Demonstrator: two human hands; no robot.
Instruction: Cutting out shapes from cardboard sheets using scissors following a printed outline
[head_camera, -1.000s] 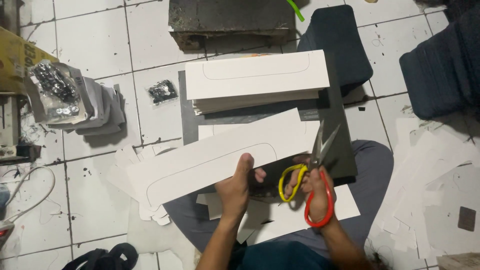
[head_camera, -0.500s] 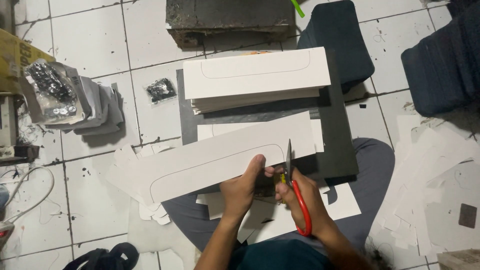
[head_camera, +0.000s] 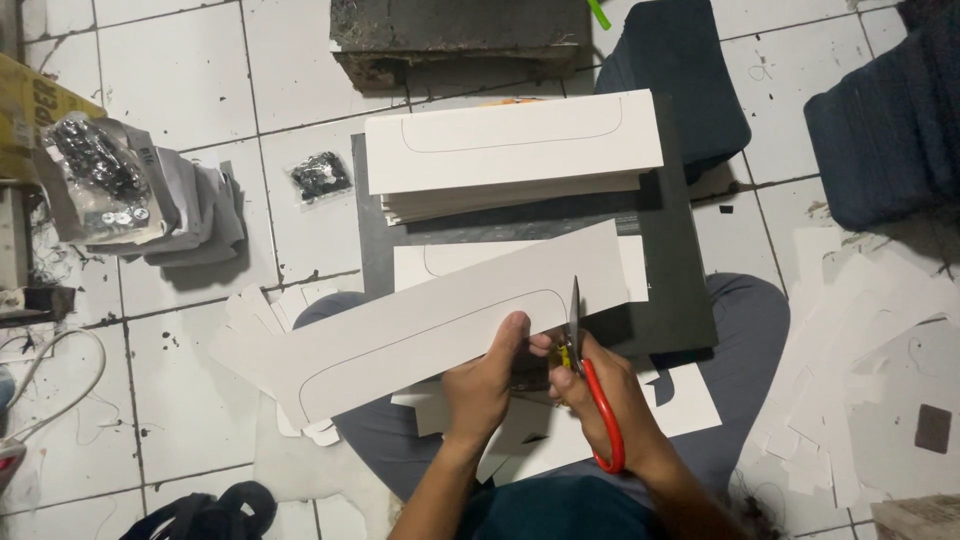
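Note:
My left hand grips the lower right edge of a long white cardboard strip with a pencilled rounded outline, held slanted over my lap. My right hand holds red-handled scissors, blades pointing up at the strip's right end beside my left thumb. A stack of the same white cards lies further away on a dark board, with one more marked card below it.
White paper offcuts cover the tiled floor at right, and more lie under the strip at left. A bag of small dark parts and a smaller packet sit at left. Dark cushions at top right, a concrete block at top.
The scissors went from raised and wide open to upright with blades nearly together at the strip's right end. My left hand slid toward that end and the strip shifted slightly.

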